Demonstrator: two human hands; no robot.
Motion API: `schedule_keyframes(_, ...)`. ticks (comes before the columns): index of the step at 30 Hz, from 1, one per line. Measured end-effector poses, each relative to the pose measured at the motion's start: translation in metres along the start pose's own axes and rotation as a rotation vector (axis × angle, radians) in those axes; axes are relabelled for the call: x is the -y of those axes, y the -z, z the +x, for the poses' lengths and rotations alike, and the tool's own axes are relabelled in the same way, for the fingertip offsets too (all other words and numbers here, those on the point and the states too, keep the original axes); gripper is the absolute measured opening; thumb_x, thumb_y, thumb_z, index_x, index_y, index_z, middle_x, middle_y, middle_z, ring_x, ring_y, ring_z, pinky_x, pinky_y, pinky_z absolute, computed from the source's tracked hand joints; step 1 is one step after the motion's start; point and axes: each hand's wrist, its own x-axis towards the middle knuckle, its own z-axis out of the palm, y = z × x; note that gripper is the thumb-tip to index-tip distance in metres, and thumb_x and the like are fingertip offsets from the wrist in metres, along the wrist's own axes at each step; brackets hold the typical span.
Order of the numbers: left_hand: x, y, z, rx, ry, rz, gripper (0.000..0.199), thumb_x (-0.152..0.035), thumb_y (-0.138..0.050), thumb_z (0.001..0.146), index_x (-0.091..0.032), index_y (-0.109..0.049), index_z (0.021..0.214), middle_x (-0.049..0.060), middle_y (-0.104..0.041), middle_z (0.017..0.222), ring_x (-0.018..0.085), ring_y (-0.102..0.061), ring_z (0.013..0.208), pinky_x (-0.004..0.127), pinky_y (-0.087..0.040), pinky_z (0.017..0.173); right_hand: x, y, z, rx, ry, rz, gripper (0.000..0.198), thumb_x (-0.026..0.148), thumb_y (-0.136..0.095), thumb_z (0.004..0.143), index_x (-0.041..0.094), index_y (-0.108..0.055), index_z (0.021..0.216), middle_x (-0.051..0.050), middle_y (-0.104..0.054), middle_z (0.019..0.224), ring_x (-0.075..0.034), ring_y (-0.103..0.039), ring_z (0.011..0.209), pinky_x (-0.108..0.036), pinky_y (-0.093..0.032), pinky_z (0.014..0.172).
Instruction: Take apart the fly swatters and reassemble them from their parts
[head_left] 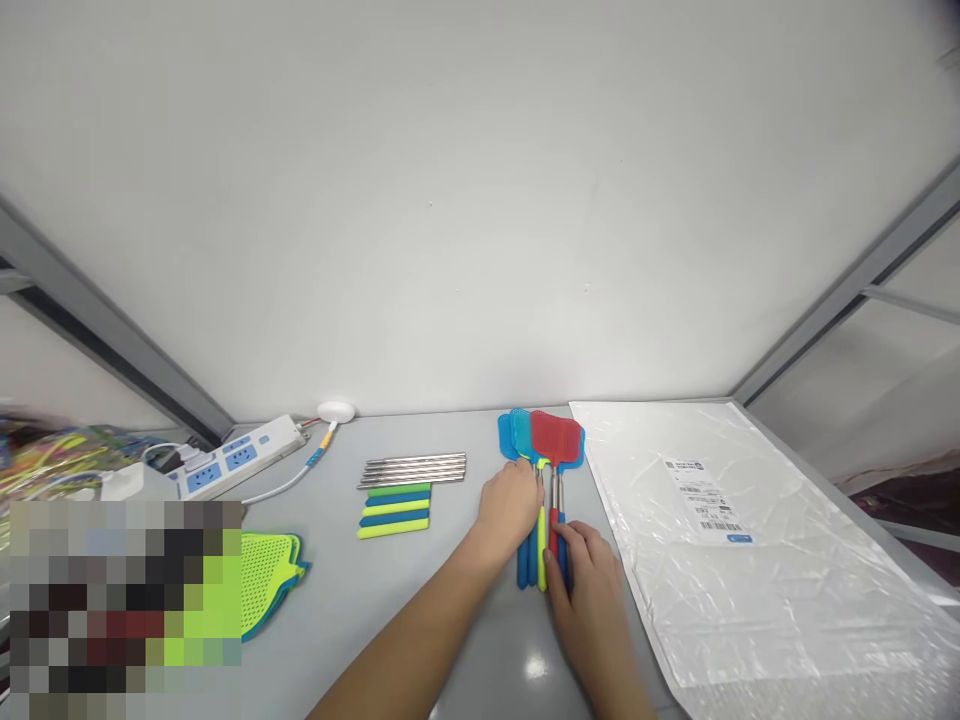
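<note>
Several fly swatters with red and blue mesh heads lie side by side on the grey table, heads toward the wall. My left hand is closed around the metal rods of the left ones, just below the heads; its fingertips are partly hidden. With thumb and fingers, my right hand pinches the red handle and blue handle at the right of the bunch. A yellow-green handle and blue handles show between the hands. Left of them lie several metal rods above several loose coloured handles.
A white plastic mailer with a printed label covers the table's right side. At the left are a power strip, a white cable, loose green and blue swatter heads and a blurred-out patch. A white wall stands behind.
</note>
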Motion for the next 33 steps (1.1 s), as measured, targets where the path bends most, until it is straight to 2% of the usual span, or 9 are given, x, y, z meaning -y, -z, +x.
schedule_keyframes(3,0.000,0.004,-0.002,-0.021,-0.025,-0.013,0.028,-0.032,-0.037,0.096,-0.014,-0.058,0.102,0.012,-0.065,0.093,0.026,-0.066,0.084,0.034,-0.047,0.068,-0.001,0.000,0.000,-0.009,0.009,-0.009,0.028,0.032,-0.046,0.093,0.026,-0.056,0.118,-0.009,-0.058,0.117,-0.027,-0.055,0.107,-0.045,-0.045,0.087)
schedule_keyframes(7,-0.005,0.008,-0.004,-0.085,-0.078,-0.056,0.030,-0.036,-0.035,0.097,-0.018,-0.056,0.111,0.010,-0.060,0.104,0.023,-0.063,0.089,0.033,-0.047,0.071,-0.001,-0.001,0.001,-0.009,0.030,-0.003,0.028,0.031,-0.045,0.094,0.024,-0.055,0.119,-0.011,-0.058,0.116,-0.028,-0.056,0.104,-0.046,-0.045,0.086)
schedule_keyframes(10,-0.012,0.005,0.001,-0.111,-0.100,-0.100,0.029,-0.039,-0.042,0.094,-0.018,-0.061,0.101,0.011,-0.056,0.107,0.025,-0.059,0.096,0.034,-0.046,0.075,-0.001,-0.001,0.000,0.008,0.027,0.005,0.027,0.031,-0.044,0.094,0.024,-0.055,0.119,-0.012,-0.057,0.117,-0.028,-0.055,0.106,-0.046,-0.044,0.086)
schedule_keyframes(14,-0.020,-0.005,0.009,-0.147,-0.082,-0.194,0.022,-0.032,-0.052,0.087,-0.015,-0.065,0.083,0.013,-0.053,0.102,0.030,-0.054,0.102,0.041,-0.044,0.084,-0.002,-0.001,0.000,0.008,0.026,0.004,0.028,0.032,-0.045,0.094,0.023,-0.055,0.119,-0.012,-0.057,0.119,-0.029,-0.054,0.109,-0.047,-0.043,0.089)
schedule_keyframes(18,-0.022,-0.005,0.010,-0.183,-0.080,-0.377,0.018,-0.026,-0.052,0.085,-0.015,-0.061,0.073,0.011,-0.050,0.096,0.029,-0.052,0.101,0.044,-0.042,0.088,-0.003,-0.001,0.000,0.007,0.018,0.044,0.029,0.033,-0.044,0.095,0.023,-0.054,0.120,-0.011,-0.059,0.119,-0.028,-0.055,0.109,-0.045,-0.044,0.090)
schedule_keyframes(22,-0.011,0.013,0.003,-0.215,-0.125,-0.660,0.019,-0.029,-0.044,0.091,-0.018,-0.053,0.079,0.009,-0.048,0.104,0.021,-0.053,0.098,0.037,-0.043,0.091,-0.004,-0.002,-0.001,-0.011,-0.023,0.073,0.034,0.038,-0.043,0.096,0.021,-0.051,0.124,-0.011,-0.060,0.120,-0.027,-0.055,0.111,-0.044,-0.044,0.091)
schedule_keyframes(25,0.005,0.030,-0.009,-0.199,-0.125,-0.899,0.024,-0.038,-0.034,0.097,-0.021,-0.047,0.085,0.005,-0.051,0.099,0.016,-0.057,0.085,0.031,-0.047,0.083,-0.003,-0.002,-0.001,0.008,-0.011,0.017,0.039,0.041,-0.044,0.095,0.019,-0.053,0.126,-0.012,-0.060,0.122,-0.028,-0.054,0.114,-0.045,-0.043,0.093)
schedule_keyframes(28,0.025,0.040,-0.028,-0.103,-0.084,-1.115,0.032,-0.049,-0.026,0.097,-0.023,-0.041,0.086,-0.001,-0.054,0.083,0.011,-0.056,0.059,0.028,-0.049,0.064,0.000,-0.002,0.000,0.037,0.020,-0.047,0.040,0.042,-0.047,0.094,0.021,-0.055,0.126,-0.011,-0.061,0.124,-0.030,-0.053,0.116,-0.047,-0.042,0.094)
schedule_keyframes(33,0.051,0.039,-0.061,0.068,0.022,-1.322,0.038,-0.060,-0.029,0.093,-0.024,-0.041,0.087,-0.008,-0.043,0.059,0.007,-0.039,0.036,0.020,-0.034,0.038,0.000,-0.004,-0.001,0.062,0.086,-0.087,0.038,0.041,-0.049,0.093,0.024,-0.054,0.127,-0.009,-0.061,0.124,-0.030,-0.052,0.116,-0.049,-0.041,0.093)
